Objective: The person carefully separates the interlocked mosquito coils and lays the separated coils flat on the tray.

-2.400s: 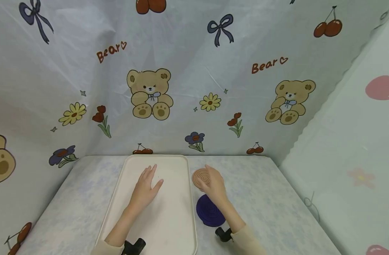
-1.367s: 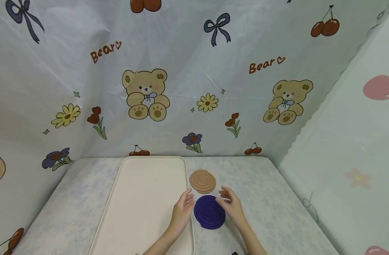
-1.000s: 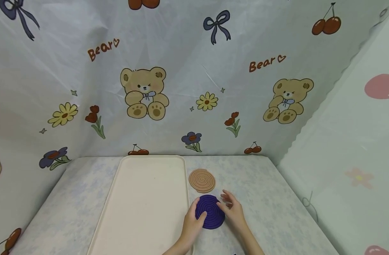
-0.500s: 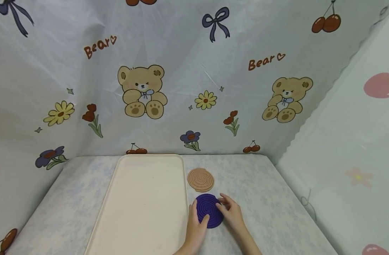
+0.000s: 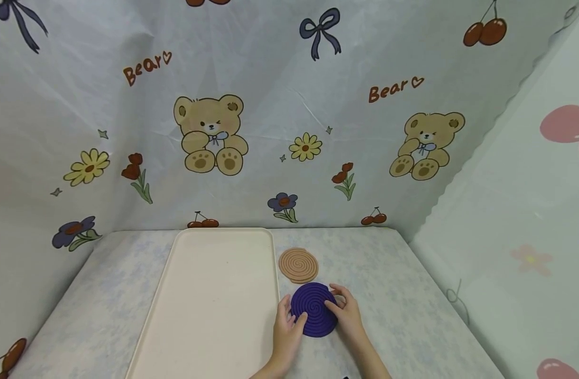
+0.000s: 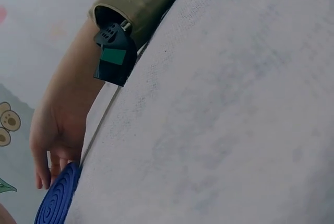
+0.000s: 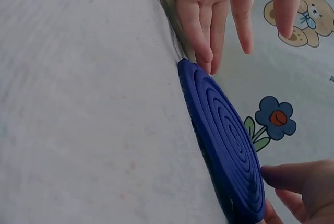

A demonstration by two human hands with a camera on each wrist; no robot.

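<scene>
A dark blue spiral disc [image 5: 313,308], coiled like a coaster, lies at the right side of the tray in the head view. My right hand [image 5: 348,316] pinches its right edge, thumb on top and fingers at the underside; the right wrist view shows this edge of the disc [image 7: 224,140] tipped up a little. My left hand [image 5: 287,329] is at the opposite edge with fingers extended, fingertips right at the rim and thumb held apart from the top. The left wrist view shows the left hand [image 6: 55,135] beside the disc. Behind it lies a tan spiral disc [image 5: 298,265].
A large cream tray [image 5: 223,295] with a low rim covers the left-middle of the pale marbled table [image 5: 389,295]. A curtain [image 5: 270,79] printed with bears and flowers hangs at the back, and a white printed sheet [image 5: 521,210] on the right.
My left hand has come from over the tray to the blue disc, and my right hand from the tan disc to its right edge. The blue disc has just shifted slightly right and tipped up.
</scene>
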